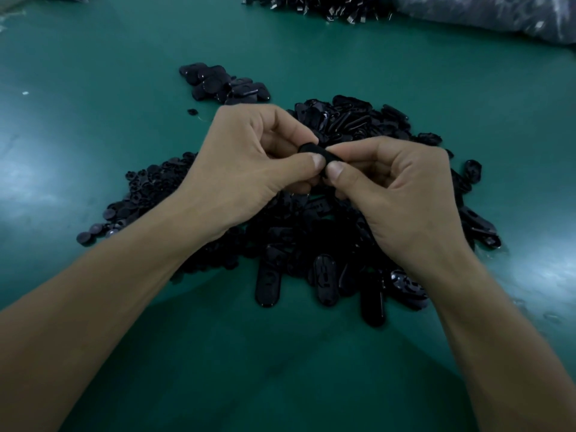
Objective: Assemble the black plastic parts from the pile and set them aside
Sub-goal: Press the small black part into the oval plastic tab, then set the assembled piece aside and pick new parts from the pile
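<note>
Black part (310, 149) pinched by left hand (249, 157) and right hand (402, 188) above pile (311, 241).

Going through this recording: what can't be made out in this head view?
Head view:
The black part, pinched by the left hand and right hand: fingers cover most of it, so its shape and fit are unclear.
The main pile: its middle is hidden under both hands.
The far heap and plastic bag: cut off by the top edge, blurred.
</note>
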Demonstrator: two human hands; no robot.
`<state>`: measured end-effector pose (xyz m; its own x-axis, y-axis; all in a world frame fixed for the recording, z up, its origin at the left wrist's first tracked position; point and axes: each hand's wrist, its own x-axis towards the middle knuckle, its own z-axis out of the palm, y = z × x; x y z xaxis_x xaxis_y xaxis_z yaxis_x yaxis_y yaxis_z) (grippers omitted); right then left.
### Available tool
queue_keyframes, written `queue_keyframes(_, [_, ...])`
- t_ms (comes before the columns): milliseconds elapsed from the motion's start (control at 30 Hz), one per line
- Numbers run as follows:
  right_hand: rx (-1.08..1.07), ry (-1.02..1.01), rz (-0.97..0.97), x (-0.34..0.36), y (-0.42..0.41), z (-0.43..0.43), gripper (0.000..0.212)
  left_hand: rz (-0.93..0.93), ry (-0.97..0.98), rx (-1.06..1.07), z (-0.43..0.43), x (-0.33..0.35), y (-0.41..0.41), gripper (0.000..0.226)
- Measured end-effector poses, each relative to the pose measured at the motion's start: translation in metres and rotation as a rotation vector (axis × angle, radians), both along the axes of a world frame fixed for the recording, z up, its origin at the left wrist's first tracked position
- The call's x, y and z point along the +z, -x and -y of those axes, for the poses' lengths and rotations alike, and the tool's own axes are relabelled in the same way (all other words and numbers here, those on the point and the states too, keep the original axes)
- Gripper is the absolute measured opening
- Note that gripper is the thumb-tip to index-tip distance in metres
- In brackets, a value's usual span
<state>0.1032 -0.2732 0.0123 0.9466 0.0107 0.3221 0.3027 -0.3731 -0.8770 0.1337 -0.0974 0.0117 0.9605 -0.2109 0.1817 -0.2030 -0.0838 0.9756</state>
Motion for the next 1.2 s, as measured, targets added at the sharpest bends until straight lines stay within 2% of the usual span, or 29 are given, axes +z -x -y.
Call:
queue_keyframes(133, [-0.049,0.067,0.037,-0.002,0.001,-0.001,0.018,0.065,-0.129,-0.014,-0.004,-0.004,-0.005,0.011])
queue_keyframes(267, [-0.072,0.189,0.092,-0.003,0.002,-0.003,0.023,0.131,-0.267,-0.011,-0.008,-0.006,-0.009,0.019])
queue_keyframes(433, [-0.175,0.454,0.148,-0.003,0.005,-0.001,0.030,0.138,-0.223,0.165,-0.013,-0.009,-0.020,0.009])
queue_keyframes(600, [-0.259,0.733,0.031,-0.004,0.004,0.008,0.038,0.106,-0.132,0.340,-0.033,0.015,-0.039,0.009])
queue_keyframes(700, [-0.250,0.789,-0.049,-0.004,0.006,0.009,0.046,0.181,-0.161,0.398,-0.037,0.034,-0.056,0.012])
queue_keyframes(833, [-0.201,0.846,-0.138,-0.003,0.008,0.007,0.050,0.103,-0.179,0.457,-0.039,0.027,-0.087,0.009])
queue_keyframes(1067, [-0.240,0.799,-0.114,-0.006,0.007,0.007,0.035,0.115,-0.373,0.606,-0.052,-0.013,-0.111,0.023])
queue_keyframes(1200, [-0.266,0.814,-0.121,-0.007,0.009,0.003,0.038,0.126,-0.498,0.625,-0.053,-0.014,-0.116,0.020])
